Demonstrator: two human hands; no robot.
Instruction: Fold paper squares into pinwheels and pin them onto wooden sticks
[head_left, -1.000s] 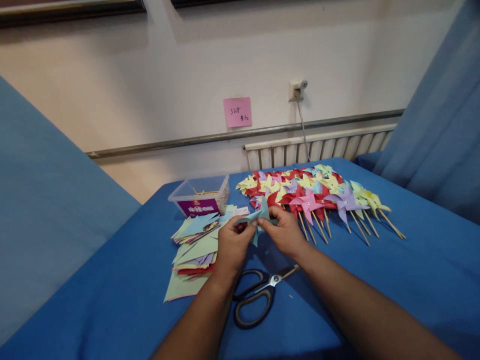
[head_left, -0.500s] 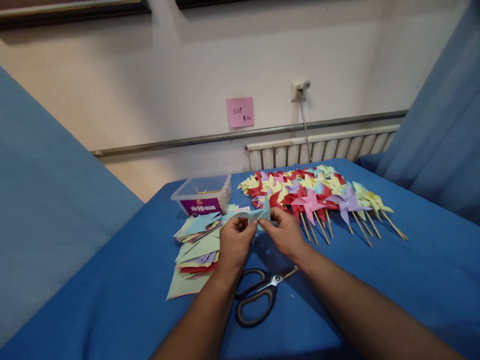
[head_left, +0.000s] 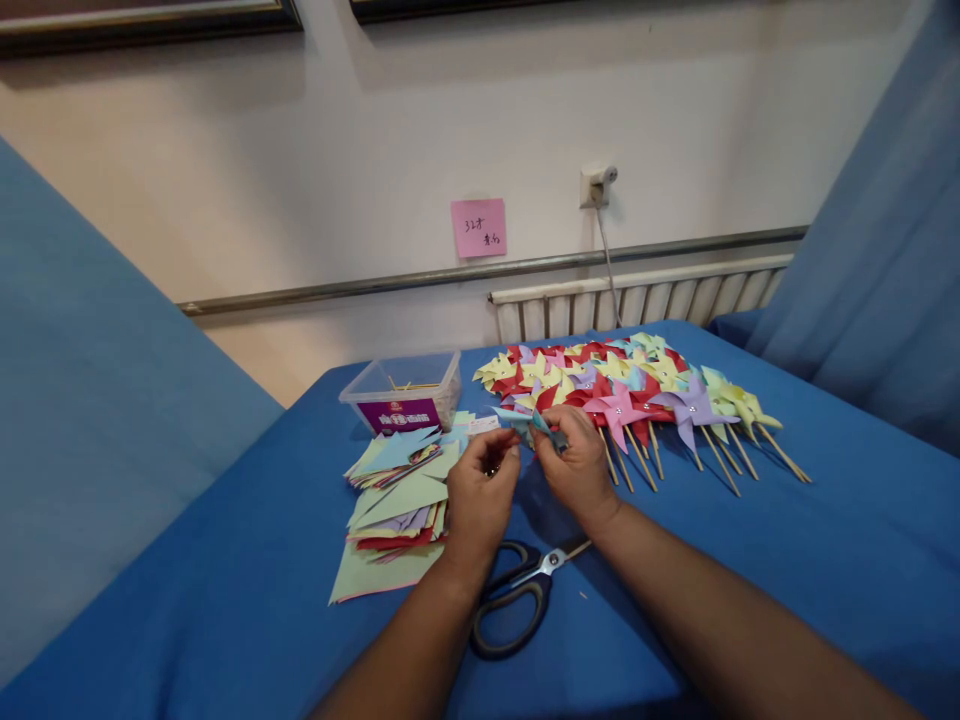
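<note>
A folded piece of blue paper (head_left: 539,421) is pinched in the fingertips of the right hand (head_left: 579,468), near the middle of the frame. It is held up off the blue cloth (head_left: 712,610), maybe so that both hands can get at it, and by the tips, maybe so that the thin paper is not squashed. The left hand (head_left: 481,490) is placed just beside it with its fingers curled in; it cannot be told if something small is held there, or if the blue paper is touched. Many paper pinwheels (head_left: 619,408) are laid together right of the middle. The front ones have their sticks pointed down toward the lower right, perhaps so that they can be picked up without the paper being bent. The paper pile (head_left: 397,490) is set left of the left hand, where it seems easy to reach. Behind it a clear plastic box (head_left: 403,414) is placed, and some thin sticks (head_left: 412,385) are held inside so they do not roll away, it seems. The scissors (head_left: 553,561) are laid low in the middle, with the handles turned to the bottom edge, probably so they can be grabbed safely.
</note>
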